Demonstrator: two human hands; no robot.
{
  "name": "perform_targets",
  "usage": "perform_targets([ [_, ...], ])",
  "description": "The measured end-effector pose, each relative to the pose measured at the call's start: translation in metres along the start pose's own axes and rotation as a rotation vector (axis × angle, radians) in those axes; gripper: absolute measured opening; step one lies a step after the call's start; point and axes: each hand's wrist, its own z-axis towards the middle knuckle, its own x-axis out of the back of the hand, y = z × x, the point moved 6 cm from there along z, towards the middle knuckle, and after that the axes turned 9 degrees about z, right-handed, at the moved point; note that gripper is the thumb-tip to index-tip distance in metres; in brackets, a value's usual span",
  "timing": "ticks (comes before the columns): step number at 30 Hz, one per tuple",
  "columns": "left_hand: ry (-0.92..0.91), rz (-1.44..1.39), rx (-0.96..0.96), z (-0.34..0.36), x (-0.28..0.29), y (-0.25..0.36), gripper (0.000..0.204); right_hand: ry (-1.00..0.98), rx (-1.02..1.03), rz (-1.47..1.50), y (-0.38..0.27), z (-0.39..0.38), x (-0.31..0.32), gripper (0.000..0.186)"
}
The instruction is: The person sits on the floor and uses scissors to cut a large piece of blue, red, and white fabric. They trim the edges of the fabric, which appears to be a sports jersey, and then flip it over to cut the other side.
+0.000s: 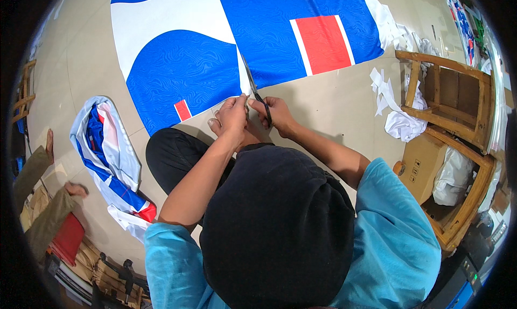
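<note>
A large printed fabric (pixel 177 64) in blue, white and red lies spread on the floor in front of me. My right hand (pixel 273 114) is closed around the handles of dark scissors (pixel 249 75), whose blades point away from me over the fabric. The blades lie along a narrow white strip between two blue panels. Just left of the scissors, my left hand (pixel 232 115) pinches the near edge of the fabric at the bottom of that strip. Its fingertips almost meet my right hand.
To my left lies a crumpled heap of similar fabric (pixel 113 158). Beyond it are another person's bare foot (pixel 76 189) and olive trousers. On the right, wooden frames (pixel 458 123) stand around a cardboard box (pixel 425 161), with white fabric scraps (pixel 401 125) beside them.
</note>
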Motion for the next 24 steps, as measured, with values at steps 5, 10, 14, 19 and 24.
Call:
perform_targets([
  [5, 0.004, 0.045, 0.018, -0.005, 0.000, 0.004, 0.025, 0.000, -0.011, -0.004, -0.002, 0.000, -0.002, 0.048],
  [10, -0.014, 0.003, 0.016, -0.004, 0.000, 0.003, 0.025, 0.000, -0.008, 0.001, -0.003, -0.001, -0.003, 0.048],
  [14, -0.009, 0.001, 0.018, -0.007, -0.001, 0.006, 0.025, -0.008, -0.005, 0.014, -0.006, -0.003, -0.004, 0.049],
  [19, -0.002, 0.021, 0.013, -0.006, -0.001, 0.006, 0.024, 0.001, 0.004, -0.021, -0.009, -0.001, -0.005, 0.053],
  [24, -0.020, 0.007, -0.010, -0.005, 0.000, 0.004, 0.024, 0.017, 0.012, -0.015, -0.006, 0.003, -0.005, 0.063],
])
